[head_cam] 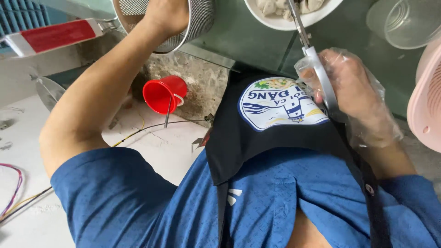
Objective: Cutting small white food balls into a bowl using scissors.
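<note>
My left hand [167,16] reaches into a metal mesh strainer [202,18] with a red and white handle [55,36] at the top left; its fingers are hidden inside the strainer. My right hand [356,92], in a thin clear plastic glove, grips the handles of a pair of scissors [317,69]. The scissor blades point up over a white bowl [317,17] holding pale food pieces. Both the strainer and the bowl rest on a green glass counter [248,41].
A clear plastic container [404,23] stands at the top right, and a pink slotted basket [427,105] sits at the right edge. Below the counter, a red plastic cup [163,94] lies on the floor beside loose wires [138,131]. My blue shirt and black apron fill the lower frame.
</note>
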